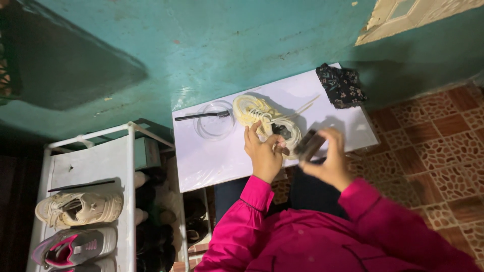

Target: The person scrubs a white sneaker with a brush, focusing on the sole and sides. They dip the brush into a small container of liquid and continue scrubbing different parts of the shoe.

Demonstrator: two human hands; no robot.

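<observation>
Left hand: the left hand (263, 151) is reaching up from a pink sleeve (242, 221) at 6 o'clock, fingers curling over the near side of a cream sneaker (267, 121) and pinning it to the table; the thumb is pointing toward 3 o'clock.
Right hand: the right hand (330, 161) is hovering just at 3 o'clock of the left one, wrist bent, fingers closing round a dark brush (308, 146); the brush is blurred and its bristles cannot be made out.
Sneaker, place: it is lying on the white table (212, 161), near the middle, between a clear bowl at its 9 o'clock and a dark cloth at its 2 o'clock.
Sneaker, look: pale cream, seen from above, toe pointing toward 10 o'clock, dark opening gaping toward 4 o'clock, laces showing across the top and one lace (302, 108) trailing loose toward 2 o'clock.
Counts on the table: one sneaker, one clear round bowl (214, 121), one thin dark brush (201, 116) lying across the bowl's rim, one dark flowered cloth (342, 84) sitting at the far corner.
Counts on the rack: a white shoe rack (101, 161) is standing at 9 o'clock of the table, carrying one beige sneaker (79, 207) and one grey and pink sneaker (75, 247) on its top, with more dark shoes showing dimly below.
Surroundings: a teal wall (201, 45) is rising at 12 o'clock; patterned reddish floor tiles (433, 161) are spreading at 3 o'clock.
</observation>
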